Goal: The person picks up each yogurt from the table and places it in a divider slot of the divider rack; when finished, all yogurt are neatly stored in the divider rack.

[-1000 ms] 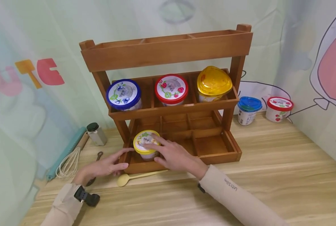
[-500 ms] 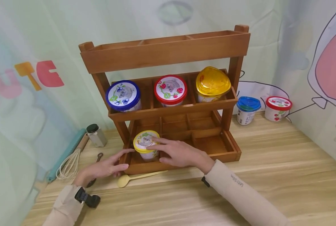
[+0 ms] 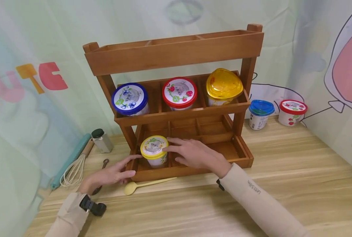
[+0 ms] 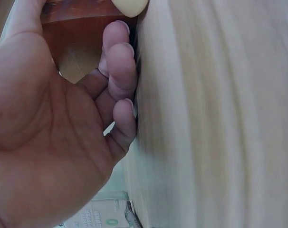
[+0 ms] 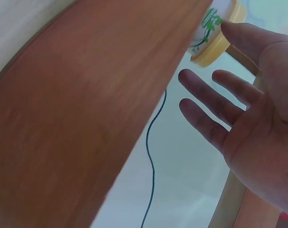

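Note:
A white tub with a yellow lid (image 3: 154, 147) sits in the front left compartment of the wooden rack (image 3: 190, 170). My right hand (image 3: 198, 153) is at the tub's right side, its fingers extended and the fingertips right at the lid's edge. In the right wrist view the hand (image 5: 251, 109) shows an uncurled palm with nothing in it. My left hand (image 3: 111, 173) rests at the rack's front left corner, the index finger along its edge. From the left wrist camera, several of that hand's fingers (image 4: 121, 71) appear loosely bent against the table.
On the middle shelf stand tubs with a blue lid (image 3: 130, 98), a red lid (image 3: 179, 92) and a gold lid (image 3: 224, 85). A yellow spoon (image 3: 131, 188) lies in front. A whisk (image 3: 74, 171) and jar (image 3: 102, 141) are left; a blue-lidded cup (image 3: 260, 114) and red-lidded tub (image 3: 292, 113) right.
My right hand has drawn off the top of the yellow lid, moving right to its edge. The tub stays in its compartment, and my left hand keeps its place.

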`<state>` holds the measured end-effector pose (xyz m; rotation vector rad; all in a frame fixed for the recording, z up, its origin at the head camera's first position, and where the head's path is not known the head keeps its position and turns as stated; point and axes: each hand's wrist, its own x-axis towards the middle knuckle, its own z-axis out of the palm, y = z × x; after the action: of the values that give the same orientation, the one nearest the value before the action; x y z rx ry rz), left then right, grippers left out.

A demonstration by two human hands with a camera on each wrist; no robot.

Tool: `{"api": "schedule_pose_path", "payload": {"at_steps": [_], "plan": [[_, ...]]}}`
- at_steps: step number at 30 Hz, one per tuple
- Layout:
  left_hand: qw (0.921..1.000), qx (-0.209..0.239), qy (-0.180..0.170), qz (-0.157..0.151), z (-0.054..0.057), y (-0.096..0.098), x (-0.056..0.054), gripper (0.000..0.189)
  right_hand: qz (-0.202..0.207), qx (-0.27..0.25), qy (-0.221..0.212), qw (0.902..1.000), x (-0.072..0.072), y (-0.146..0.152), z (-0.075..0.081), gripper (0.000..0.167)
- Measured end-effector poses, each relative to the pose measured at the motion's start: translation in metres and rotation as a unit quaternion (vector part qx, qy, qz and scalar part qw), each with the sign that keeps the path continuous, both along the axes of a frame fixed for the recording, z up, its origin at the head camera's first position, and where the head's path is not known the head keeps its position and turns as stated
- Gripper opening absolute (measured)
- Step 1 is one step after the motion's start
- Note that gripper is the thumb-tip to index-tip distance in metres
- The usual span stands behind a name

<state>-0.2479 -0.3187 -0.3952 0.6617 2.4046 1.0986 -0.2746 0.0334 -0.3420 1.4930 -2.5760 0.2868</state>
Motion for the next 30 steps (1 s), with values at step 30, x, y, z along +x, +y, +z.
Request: {"api": "schedule_pose_path", "payload": {"at_steps": [30], "plan": [[0.9999,-0.012,0.000,0.001,0.001,0.001,0.001,0.060,-0.043,0.010,-0.151,0.9876,-0.031,0.084,0.025,0.038]]}}
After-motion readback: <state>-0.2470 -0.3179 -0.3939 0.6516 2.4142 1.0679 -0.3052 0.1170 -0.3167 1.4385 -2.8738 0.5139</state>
